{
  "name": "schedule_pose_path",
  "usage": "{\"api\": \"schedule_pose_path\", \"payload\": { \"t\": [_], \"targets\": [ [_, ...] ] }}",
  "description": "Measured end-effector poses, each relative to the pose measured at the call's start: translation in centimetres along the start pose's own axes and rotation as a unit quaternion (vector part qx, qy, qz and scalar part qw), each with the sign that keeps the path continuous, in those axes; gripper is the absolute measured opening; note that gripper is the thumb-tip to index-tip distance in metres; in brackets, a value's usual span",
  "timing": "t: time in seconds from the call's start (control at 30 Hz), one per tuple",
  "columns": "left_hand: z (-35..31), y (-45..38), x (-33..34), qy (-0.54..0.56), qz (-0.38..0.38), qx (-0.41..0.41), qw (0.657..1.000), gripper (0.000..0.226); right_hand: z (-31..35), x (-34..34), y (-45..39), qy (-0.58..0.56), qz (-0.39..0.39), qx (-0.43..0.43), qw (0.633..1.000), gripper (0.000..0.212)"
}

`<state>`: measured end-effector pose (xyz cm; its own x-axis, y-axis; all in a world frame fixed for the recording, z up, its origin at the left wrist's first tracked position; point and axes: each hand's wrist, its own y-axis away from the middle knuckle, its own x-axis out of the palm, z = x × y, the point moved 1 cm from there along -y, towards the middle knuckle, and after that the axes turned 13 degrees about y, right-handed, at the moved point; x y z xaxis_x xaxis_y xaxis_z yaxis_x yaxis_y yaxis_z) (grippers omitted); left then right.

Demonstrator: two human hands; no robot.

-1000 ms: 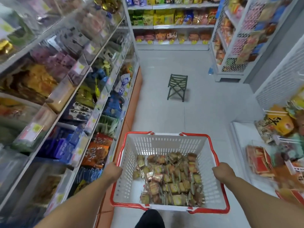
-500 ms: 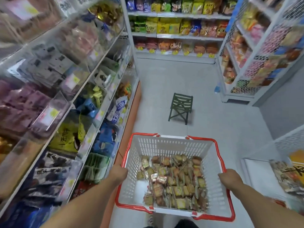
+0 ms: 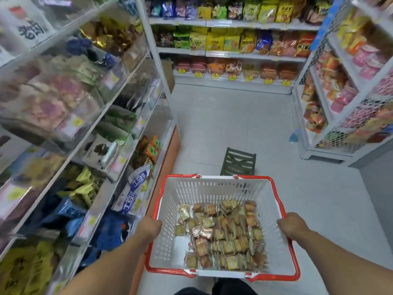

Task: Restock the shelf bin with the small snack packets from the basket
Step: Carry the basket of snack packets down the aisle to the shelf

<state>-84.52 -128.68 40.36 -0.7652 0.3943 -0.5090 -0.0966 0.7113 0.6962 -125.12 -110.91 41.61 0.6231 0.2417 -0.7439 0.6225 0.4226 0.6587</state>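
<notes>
**Two hands carry a basket of snacks down the shop aisle**

Shop shelves stand on both sides of a pale tiled floor [image 3: 244,124]. On the left, the long shelf unit [image 3: 89,133] has clear bins full of bags, but they look blurry, so I cannot tell which bin is the one to fill. More snack bags fill the back shelves [image 3: 234,39] and the wire rack [image 3: 348,86] on the right. A small dark green stool [image 3: 238,161] stands on the floor just past the basket.

The white basket [image 3: 212,188] with red handles is held out in front of the person, over the floor and close to the left shelf. The left hand [image 3: 148,228] is curled tight around the basket's left rim. The right hand [image 3: 292,227] is curled tight around the right rim. Both fists are closed on the basket and the fingers are hidden under the edge.

The small snack packets [image 3: 223,235] lie in a loose pile on the basket's bottom, mostly toward the right side. They are shiny little squares in gold, orange and brown.
</notes>
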Motion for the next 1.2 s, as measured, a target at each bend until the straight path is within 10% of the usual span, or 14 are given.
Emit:
{"api": "schedule_pose_path", "payload": {
  "t": [0.63,1.2],
  "targets": [
    [-24.4,-23.2,-1.0,0.177,-0.063,-0.088,0.978,0.039,36.7,-24.1,-28.8,0.175,-0.033,-0.133,0.975,0.026],
    [-29.1,-27.3,2.6,0.35,-0.12,-0.214,0.904,0.034,59.3,-25.1,-43.2,0.332,0.019,-0.209,0.92,0.028]
  ]
}}
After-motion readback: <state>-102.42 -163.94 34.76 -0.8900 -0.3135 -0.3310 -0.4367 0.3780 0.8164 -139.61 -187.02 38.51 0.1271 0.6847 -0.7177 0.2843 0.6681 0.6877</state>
